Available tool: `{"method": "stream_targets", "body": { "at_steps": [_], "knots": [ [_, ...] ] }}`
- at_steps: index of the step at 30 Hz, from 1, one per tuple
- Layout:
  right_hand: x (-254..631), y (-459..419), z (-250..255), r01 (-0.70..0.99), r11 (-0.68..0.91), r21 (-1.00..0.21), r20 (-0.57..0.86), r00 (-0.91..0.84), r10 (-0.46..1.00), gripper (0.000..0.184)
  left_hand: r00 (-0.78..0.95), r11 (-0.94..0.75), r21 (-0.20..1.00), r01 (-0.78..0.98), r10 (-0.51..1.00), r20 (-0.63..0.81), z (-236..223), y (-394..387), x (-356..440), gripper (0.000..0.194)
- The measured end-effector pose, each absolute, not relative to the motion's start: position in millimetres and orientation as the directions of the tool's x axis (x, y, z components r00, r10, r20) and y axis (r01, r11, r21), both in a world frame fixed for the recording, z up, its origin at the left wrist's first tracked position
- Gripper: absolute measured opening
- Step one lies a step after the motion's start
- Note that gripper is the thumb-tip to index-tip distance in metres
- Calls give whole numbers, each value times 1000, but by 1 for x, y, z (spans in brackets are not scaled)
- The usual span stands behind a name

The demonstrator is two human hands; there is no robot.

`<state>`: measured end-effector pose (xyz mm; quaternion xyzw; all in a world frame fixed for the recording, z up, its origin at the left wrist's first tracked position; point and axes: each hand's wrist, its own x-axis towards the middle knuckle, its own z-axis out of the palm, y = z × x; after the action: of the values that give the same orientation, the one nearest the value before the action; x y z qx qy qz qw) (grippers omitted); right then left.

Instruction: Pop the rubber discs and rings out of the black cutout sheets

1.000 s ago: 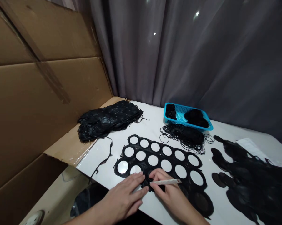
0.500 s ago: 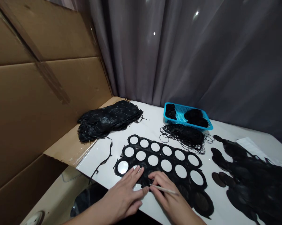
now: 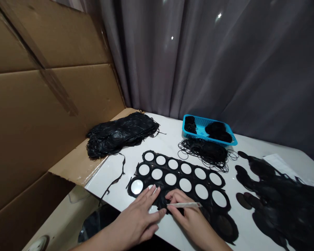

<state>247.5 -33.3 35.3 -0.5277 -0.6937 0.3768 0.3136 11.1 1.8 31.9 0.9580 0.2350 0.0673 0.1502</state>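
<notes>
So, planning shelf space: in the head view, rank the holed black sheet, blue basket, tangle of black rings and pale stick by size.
1. Holed black sheet
2. Tangle of black rings and blue basket: these look about alike, so I won't rank them.
3. Pale stick

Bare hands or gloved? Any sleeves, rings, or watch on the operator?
The left hand and right hand are bare: no gloves, and no rings show. The forearms in view are also bare, with no sleeve, watch or wristband visible. The fingers are slim, with short nails.
</notes>
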Motion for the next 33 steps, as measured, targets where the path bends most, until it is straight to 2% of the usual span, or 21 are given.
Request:
{"method": "stream_targets", "body": {
  "at_steps": [6,10,12,13,14,16,19,21,24,26,30,33],
  "knots": [
    [245,-36,29,566,289,-772,156,-273,949,15,878,-850,313,424,471,90,31,2,11,70],
    [229,-50,5,703,461,-542,345,-314,885,25,882,-857,298,421,464,87,30,3,11,65],
    [222,-53,-4,762,479,-435,412,-304,859,32,883,-859,298,416,460,93,31,3,11,64],
    [221,-51,-5,773,468,-428,428,-282,859,33,883,-860,300,413,458,98,31,3,11,64],
    [222,-48,-3,768,448,-458,425,-253,869,33,884,-861,301,411,457,102,31,3,11,65],
    [232,-38,7,721,354,-596,361,-154,920,29,884,-862,300,408,455,104,32,3,12,66],
    [263,-23,30,629,102,-771,204,92,975,23,887,-862,296,412,454,88,31,3,11,67],
    [287,-19,39,590,-36,-807,132,240,962,29,887,-861,299,412,454,84,31,3,10,67],
    [312,-27,41,566,-109,-817,112,341,933,36,884,-858,308,411,458,95,33,4,8,66],
    [318,-36,39,567,-100,-818,99,309,946,36,881,-855,317,412,462,102,37,4,8,62],
    [307,-52,39,587,-15,-810,19,52,998,26,869,-847,328,418,479,129,46,2,21,48],
    [296,-56,40,586,74,-807,17,-102,995,22,901,-872,332,360,417,120,48,2,39,58]
  ]
}}
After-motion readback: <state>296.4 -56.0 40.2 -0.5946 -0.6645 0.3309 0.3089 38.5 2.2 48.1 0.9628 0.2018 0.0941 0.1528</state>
